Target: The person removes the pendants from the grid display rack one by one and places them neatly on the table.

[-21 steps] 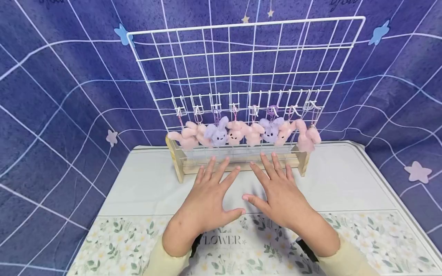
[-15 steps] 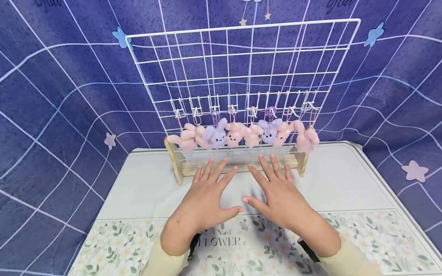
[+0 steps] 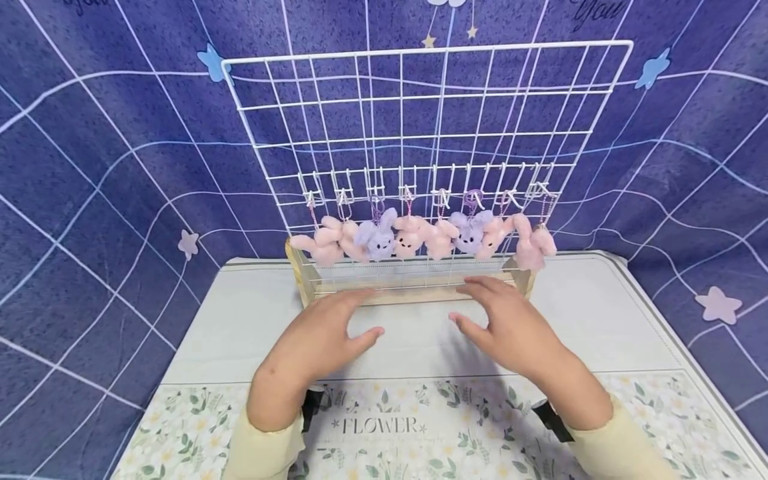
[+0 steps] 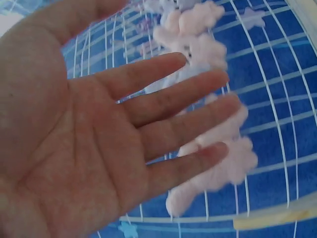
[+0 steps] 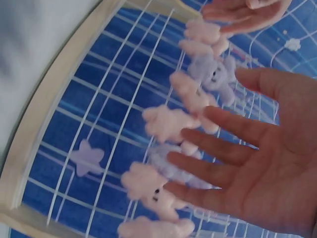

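Both hands hover over the table in front of a rack and hold nothing. My left hand (image 3: 321, 333) is at the left, its fingers extended and spread in the left wrist view. At the right, my right hand (image 3: 510, 327) has its fingers stretched out too, the thumb apart. Beyond them, plush bunny keychains hang in a row from hooks on the white wire grid (image 3: 420, 137). Most are pink, such as the rightmost pink bunny (image 3: 531, 247); a lavender bunny (image 3: 378, 240) hangs left of centre and another lavender bunny (image 3: 470, 233) right of it. Neither hand visibly touches them.
A wooden base (image 3: 414, 293) with two side feet carries the grid upright. The white table (image 3: 240, 320) has a flower-printed mat (image 3: 390, 460) along its front. Behind and at the sides hangs a blue curtain (image 3: 120, 200) with white lines and stars.
My hands have moved apart, the left one leftward and the right one slightly rightward, and their fingers look less spread from the head. The bunnies and rack stay put.
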`<state>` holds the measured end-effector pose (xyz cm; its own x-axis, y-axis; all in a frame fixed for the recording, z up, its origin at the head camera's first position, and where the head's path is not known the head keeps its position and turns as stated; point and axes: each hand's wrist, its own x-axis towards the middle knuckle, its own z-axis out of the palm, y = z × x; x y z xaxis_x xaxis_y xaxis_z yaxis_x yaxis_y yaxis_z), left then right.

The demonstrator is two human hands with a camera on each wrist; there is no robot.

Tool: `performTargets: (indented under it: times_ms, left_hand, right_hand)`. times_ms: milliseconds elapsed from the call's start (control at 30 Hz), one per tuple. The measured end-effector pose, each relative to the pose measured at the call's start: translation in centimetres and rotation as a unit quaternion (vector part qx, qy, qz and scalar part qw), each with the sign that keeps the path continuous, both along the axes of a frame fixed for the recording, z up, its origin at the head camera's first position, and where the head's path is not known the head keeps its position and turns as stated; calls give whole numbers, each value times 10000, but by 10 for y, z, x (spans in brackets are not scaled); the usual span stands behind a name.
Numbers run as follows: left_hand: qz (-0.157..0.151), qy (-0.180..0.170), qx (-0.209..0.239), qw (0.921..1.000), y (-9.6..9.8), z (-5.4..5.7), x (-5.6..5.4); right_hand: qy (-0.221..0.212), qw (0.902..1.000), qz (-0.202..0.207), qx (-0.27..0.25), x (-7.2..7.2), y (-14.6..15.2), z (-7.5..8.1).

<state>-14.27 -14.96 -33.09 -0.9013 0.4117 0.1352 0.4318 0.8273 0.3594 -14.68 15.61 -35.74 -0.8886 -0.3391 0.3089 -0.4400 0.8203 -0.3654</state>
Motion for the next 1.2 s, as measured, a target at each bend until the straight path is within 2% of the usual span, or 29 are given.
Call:
performTargets:
  times_ms: [100,167,200,267,333,400,467,533,733,800,833,900,1000,1100,1200]
  left_hand:
    - [85,655,240,9975,-11,3,-7]
    - [124,1287,520,9902,-18,5,-12]
    - [118,1655,687,9837,-22,5,-15]
    - [153,2367,1072,9655,-27,6,-20]
    - [213,2984,1593,9408,-32,6,-26]
    - [220,3478,2096,9136,-35,6,-33]
    - [205,3833,2543,8877,-38,6,-40]
    - [215,4084,2879,8660,-42,5,-47]
    - [614,4415,3603,8195,-48,-2,-64]
    - [785,4407,3837,8077,-50,-3,-70]
    - [878,4342,3958,8044,-51,-3,-73]
    - [1050,4066,4185,8053,-54,-3,-80]
    - [1316,3388,4418,8202,-61,-6,-91]
    - [1362,2661,4596,8363,-68,-10,-104]
    - [1186,2018,4951,8367,-71,-15,-117]
  right_hand:
    - [590,9956,-114,-716,-8,8,0]
    - [1107,9842,-132,-1379,-14,14,0]
    - [1402,9749,-134,-1727,-18,17,0]
    - [1989,9506,-80,-2381,-25,22,1]
    - [2429,9248,-54,-2927,-31,28,3]
    - [2670,9042,-160,-3330,-36,33,5]
    - [2693,8898,-297,-3672,-40,39,8]
    - [2612,8812,-534,-3905,-43,44,10]
    - [2462,8643,-1245,-4205,-54,58,10]
    - [2344,8624,-1459,-4243,-58,62,9]
    - [2261,8615,-1536,-4280,-60,64,9]
    - [2042,8604,-1665,-4362,-64,68,8]
    - [1610,8660,-1824,-4369,-69,72,6]
    - [1150,8752,-1895,-4300,-72,75,4]
    - [843,8850,-1887,-4171,-74,77,0]
